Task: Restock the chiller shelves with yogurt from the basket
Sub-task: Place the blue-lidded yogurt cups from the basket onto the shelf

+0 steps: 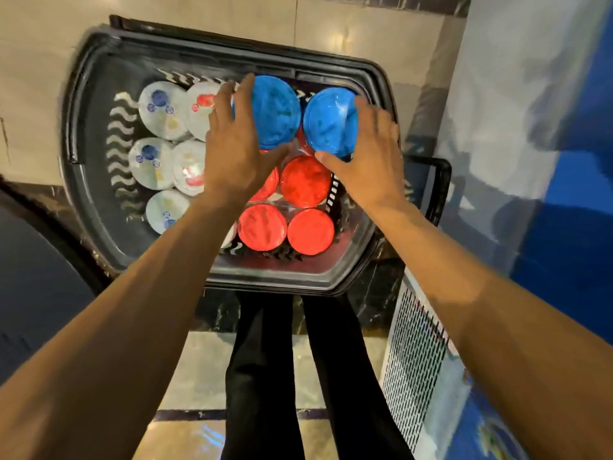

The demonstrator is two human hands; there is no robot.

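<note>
A black plastic basket (83, 134) stands on the floor in front of me, full of yogurt. At its far right are two blue-lidded yogurt tubs, which sit higher than the others. My left hand (232, 151) grips the left blue tub (273, 111), fingers along its left side and thumb under its near edge. In the same way, my right hand (368, 157) grips the right blue tub (328, 122), with its thumb at the tub's near left. Several red-lidded tubs (305, 180) fill the near right of the basket. Several white foil-topped cups (159, 107) fill the left.
The blue and white chiller (530, 127) rises at the right, with a white vent grille (414, 360) low on its side. My legs in black trousers (265, 360) stand just behind the basket. Glossy tiled floor (49, 78) surrounds it, and a dark object lies at the left edge.
</note>
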